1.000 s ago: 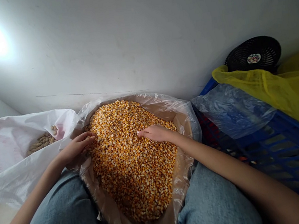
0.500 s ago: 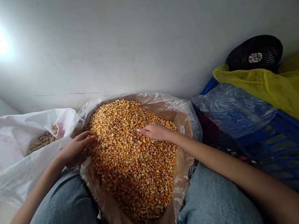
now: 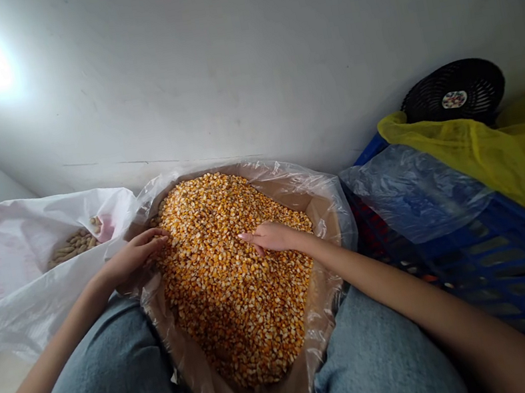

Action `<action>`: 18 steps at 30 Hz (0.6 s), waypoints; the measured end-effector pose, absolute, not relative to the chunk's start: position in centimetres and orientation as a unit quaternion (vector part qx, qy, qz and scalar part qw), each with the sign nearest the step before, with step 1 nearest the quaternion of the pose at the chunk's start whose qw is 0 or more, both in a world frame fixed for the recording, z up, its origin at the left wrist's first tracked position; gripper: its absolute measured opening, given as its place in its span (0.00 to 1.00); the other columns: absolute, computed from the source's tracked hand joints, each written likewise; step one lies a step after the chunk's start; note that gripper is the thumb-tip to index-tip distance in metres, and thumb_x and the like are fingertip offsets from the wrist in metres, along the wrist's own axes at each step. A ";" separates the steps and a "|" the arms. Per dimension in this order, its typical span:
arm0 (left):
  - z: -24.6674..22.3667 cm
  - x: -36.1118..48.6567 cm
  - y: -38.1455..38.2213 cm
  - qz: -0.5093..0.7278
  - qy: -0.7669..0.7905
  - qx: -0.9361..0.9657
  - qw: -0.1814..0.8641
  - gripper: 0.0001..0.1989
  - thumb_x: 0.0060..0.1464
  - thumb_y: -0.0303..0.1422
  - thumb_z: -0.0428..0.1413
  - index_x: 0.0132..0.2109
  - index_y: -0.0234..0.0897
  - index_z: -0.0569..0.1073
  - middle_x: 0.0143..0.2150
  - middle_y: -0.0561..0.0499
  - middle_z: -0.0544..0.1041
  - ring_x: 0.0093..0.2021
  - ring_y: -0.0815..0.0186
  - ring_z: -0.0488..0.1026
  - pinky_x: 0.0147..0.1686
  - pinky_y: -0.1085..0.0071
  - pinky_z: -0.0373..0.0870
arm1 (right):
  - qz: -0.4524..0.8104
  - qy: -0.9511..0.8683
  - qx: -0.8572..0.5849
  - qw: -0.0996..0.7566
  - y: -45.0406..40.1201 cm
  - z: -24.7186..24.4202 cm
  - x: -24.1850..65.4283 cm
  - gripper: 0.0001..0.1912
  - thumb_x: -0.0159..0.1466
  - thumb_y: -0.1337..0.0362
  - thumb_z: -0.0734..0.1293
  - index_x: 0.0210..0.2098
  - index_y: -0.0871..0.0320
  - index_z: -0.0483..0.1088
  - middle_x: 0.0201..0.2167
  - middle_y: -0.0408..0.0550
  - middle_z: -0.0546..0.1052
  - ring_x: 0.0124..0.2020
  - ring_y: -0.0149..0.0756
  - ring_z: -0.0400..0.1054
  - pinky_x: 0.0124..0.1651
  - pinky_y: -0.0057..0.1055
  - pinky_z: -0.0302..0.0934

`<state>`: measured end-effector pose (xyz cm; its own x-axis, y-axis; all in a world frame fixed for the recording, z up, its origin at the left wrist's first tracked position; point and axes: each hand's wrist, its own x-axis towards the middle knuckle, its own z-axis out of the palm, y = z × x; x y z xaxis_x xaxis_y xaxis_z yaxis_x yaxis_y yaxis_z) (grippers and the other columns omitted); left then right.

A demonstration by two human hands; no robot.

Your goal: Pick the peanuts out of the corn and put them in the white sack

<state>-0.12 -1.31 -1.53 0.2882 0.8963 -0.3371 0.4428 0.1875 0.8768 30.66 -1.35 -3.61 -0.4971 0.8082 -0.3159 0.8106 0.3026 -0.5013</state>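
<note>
A heap of dried corn kernels (image 3: 239,295), orange and yellow with pale tips, fills a bag between my knees. The bag has a clear plastic liner (image 3: 341,210) over brown paper. My right hand (image 3: 274,236) is over the middle of the heap, its index finger stretched out at the kernels and its thumb apart below; the other fingers look curled. No held kernel can be made out. At the bag's left rim lies my left hand (image 3: 142,248), loosely open, fingertips touching the edge of the corn.
To the left, a white sack (image 3: 7,248) holds peanuts in shells (image 3: 73,247). On the right stands a blue plastic crate (image 3: 516,253) with clear plastic film (image 3: 414,190), yellow mesh cloth (image 3: 478,151) and a black fan (image 3: 453,96). A pale wall (image 3: 218,62) rises behind.
My right hand has shifted slightly; its index finger now reaches out and its thumb has dropped away from it. My left hand stays at the bag's left rim.
</note>
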 end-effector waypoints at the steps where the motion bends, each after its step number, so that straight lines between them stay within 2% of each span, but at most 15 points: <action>1: -1.6 -0.1 -1.3 0.212 0.556 0.601 0.533 0.20 0.44 0.47 0.51 0.42 0.39 0.66 0.19 0.58 0.58 0.19 0.75 0.53 0.16 0.79 0.49 | -0.306 0.806 0.507 0.000 -1.4 -3.6 30.6 0.40 0.55 0.39 0.41 0.20 0.58 0.73 0.21 0.48 0.74 0.26 0.35 0.68 0.39 0.31 0.57; 5: -1.9 -0.3 -1.1 0.209 0.556 0.607 0.527 0.21 0.44 0.47 0.50 0.42 0.39 0.66 0.20 0.58 0.59 0.19 0.75 0.54 0.16 0.79 0.50 | -0.299 0.806 0.506 -0.067 -1.3 -3.7 30.6 0.36 0.55 0.39 0.44 0.34 0.55 0.73 0.30 0.46 0.75 0.34 0.36 0.68 0.39 0.29 0.57; 6: -1.9 -0.4 -1.1 0.209 0.557 0.608 0.526 0.21 0.44 0.47 0.51 0.43 0.39 0.66 0.20 0.58 0.58 0.19 0.75 0.54 0.16 0.79 0.50 | -0.309 0.809 0.496 -0.061 -1.3 -3.7 30.6 0.36 0.55 0.39 0.44 0.34 0.55 0.73 0.30 0.46 0.75 0.34 0.35 0.68 0.40 0.29 0.57; 10: -1.9 -0.4 -1.1 0.205 0.556 0.607 0.529 0.21 0.45 0.47 0.50 0.43 0.39 0.66 0.19 0.58 0.58 0.19 0.75 0.54 0.16 0.79 0.51 | -0.320 0.810 0.492 -0.010 -1.3 -3.8 30.6 0.40 0.55 0.39 0.42 0.21 0.59 0.73 0.21 0.48 0.74 0.27 0.34 0.68 0.40 0.29 0.56; 11: -1.9 -0.4 -1.1 0.205 0.555 0.608 0.529 0.21 0.45 0.47 0.50 0.43 0.39 0.66 0.19 0.58 0.58 0.19 0.75 0.54 0.16 0.79 0.51 | -0.313 0.809 0.497 -0.024 -1.3 -3.8 30.5 0.40 0.55 0.39 0.42 0.23 0.59 0.74 0.22 0.48 0.74 0.28 0.34 0.68 0.39 0.29 0.57; 14: -1.8 -0.4 -1.1 0.207 0.557 0.613 0.521 0.21 0.45 0.47 0.50 0.44 0.39 0.66 0.19 0.58 0.58 0.19 0.75 0.54 0.16 0.79 0.51 | -0.309 0.811 0.491 -0.079 -1.4 -3.8 30.5 0.35 0.56 0.40 0.45 0.40 0.54 0.71 0.36 0.46 0.75 0.37 0.36 0.68 0.40 0.29 0.56; 15: -1.8 -0.4 -1.2 0.208 0.559 0.614 0.517 0.22 0.45 0.47 0.50 0.44 0.38 0.66 0.19 0.58 0.58 0.19 0.75 0.54 0.16 0.79 0.51 | -0.317 0.814 0.482 -0.074 -1.4 -3.8 30.5 0.34 0.56 0.40 0.45 0.41 0.53 0.70 0.38 0.45 0.74 0.38 0.36 0.67 0.41 0.29 0.56; 16: -1.8 -0.4 -1.2 0.209 0.561 0.615 0.514 0.22 0.45 0.47 0.50 0.44 0.38 0.66 0.19 0.58 0.59 0.19 0.75 0.54 0.16 0.79 0.51 | -0.324 0.816 0.475 -0.055 -1.4 -3.8 30.5 0.35 0.56 0.39 0.45 0.39 0.53 0.71 0.36 0.45 0.75 0.36 0.35 0.68 0.40 0.29 0.57; 18: -1.9 -0.4 -1.2 0.210 0.562 0.614 0.513 0.23 0.44 0.48 0.50 0.44 0.38 0.66 0.19 0.57 0.59 0.19 0.75 0.54 0.16 0.78 0.51 | -0.329 0.817 0.474 -0.007 -1.4 -3.9 30.4 0.38 0.56 0.39 0.43 0.27 0.57 0.74 0.27 0.46 0.75 0.30 0.34 0.69 0.39 0.29 0.57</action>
<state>-0.36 -1.17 -1.86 0.2812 0.9051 -0.3190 0.4740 0.1580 0.8662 30.44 -1.42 -3.92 -0.5509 0.7788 -0.3000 0.7694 0.3346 -0.5441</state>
